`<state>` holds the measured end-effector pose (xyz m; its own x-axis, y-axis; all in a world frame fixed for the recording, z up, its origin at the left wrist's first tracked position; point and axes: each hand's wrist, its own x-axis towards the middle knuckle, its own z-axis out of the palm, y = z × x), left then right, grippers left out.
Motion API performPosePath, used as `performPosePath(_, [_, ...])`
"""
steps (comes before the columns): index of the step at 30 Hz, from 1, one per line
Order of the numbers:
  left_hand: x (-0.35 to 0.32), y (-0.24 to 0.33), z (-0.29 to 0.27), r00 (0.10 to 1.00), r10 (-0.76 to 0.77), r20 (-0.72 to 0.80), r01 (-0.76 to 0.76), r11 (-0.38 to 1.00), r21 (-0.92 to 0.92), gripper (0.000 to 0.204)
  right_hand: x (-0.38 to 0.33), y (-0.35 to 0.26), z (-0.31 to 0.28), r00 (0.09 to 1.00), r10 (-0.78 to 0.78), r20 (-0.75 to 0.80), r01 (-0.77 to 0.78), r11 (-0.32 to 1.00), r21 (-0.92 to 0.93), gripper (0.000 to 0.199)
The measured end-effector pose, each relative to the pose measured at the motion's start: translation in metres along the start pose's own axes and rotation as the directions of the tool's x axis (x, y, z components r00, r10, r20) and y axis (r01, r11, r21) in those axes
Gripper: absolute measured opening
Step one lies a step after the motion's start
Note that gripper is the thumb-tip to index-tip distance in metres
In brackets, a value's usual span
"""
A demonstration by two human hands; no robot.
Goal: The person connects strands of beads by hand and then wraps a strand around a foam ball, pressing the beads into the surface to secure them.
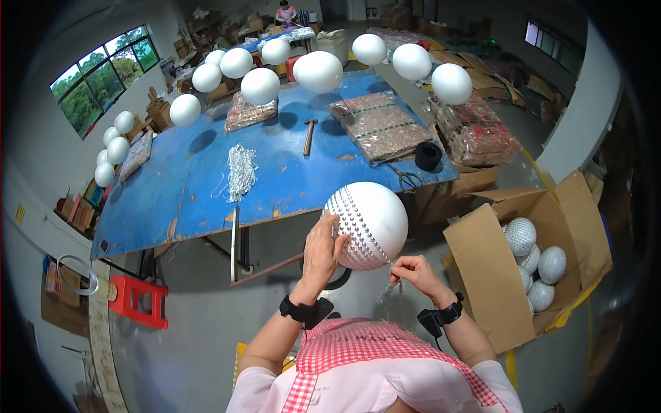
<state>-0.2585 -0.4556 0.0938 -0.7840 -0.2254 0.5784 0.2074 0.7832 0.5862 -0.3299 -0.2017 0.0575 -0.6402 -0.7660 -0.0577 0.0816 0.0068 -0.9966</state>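
Note:
A large white ball (pixel 384 217) is in front of me, just off the table's near edge. Rows of silver beads (pixel 354 227) wrap around its left side and underside. My left hand (pixel 321 248) presses against the ball's left side over the bead rows, thumb spread apart from the fingers. At the ball's lower right, my right hand (pixel 417 274) is closed in a pinch on the silver bead string, whose loose tail (pixel 394 289) dangles below the fingers. What supports the ball from beneath is hidden.
The blue table (pixel 186 186) holds a white string bundle (pixel 242 172), a hammer (pixel 309 138), wrapped packs (pixel 379 124), scissors (pixel 406 180) and black tape (pixel 428 157). Several white balls (pixel 260 86) appear above it. A carton (pixel 489 275) with beaded balls stands right, a red stool (pixel 140 303) left.

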Motion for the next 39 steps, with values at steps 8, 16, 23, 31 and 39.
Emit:
performPosePath(8, [0.001, 0.001, 0.006, 0.99, -0.006, 0.141, -0.011, 0.993, 0.119, 0.098, -0.008, -0.02, 0.01, 0.997, 0.067, 0.045, -0.066, 0.997, -0.038, 0.016])
performPosePath(16, [-0.002, 0.004, 0.008, 0.992, -0.022, 0.124, 0.001, 0.985, 0.172, 0.101, -0.006, -0.02, 0.016, 0.989, 0.073, 0.128, -0.061, 0.994, -0.094, 0.018])
performPosePath(23, [-0.002, 0.004, 0.005, 0.992, -0.035, 0.121, 0.013, 0.984, 0.18, 0.107, -0.006, -0.005, -0.001, 1.0, 0.027, -0.004, -0.027, 0.999, -0.024, 0.018])
performPosePath(31, [0.006, 0.007, -0.001, 0.999, -0.024, -0.031, 0.026, 0.996, 0.081, 0.086, -0.004, 0.005, 0.001, 0.995, 0.096, -0.011, -0.096, 0.995, -0.034, 0.017])
performPosePath(39, [0.012, 0.011, -0.008, 0.996, 0.052, 0.073, -0.052, 0.999, 0.002, 0.064, -0.009, 0.005, 0.003, 0.992, 0.071, -0.103, -0.072, 0.997, -0.01, 0.017])
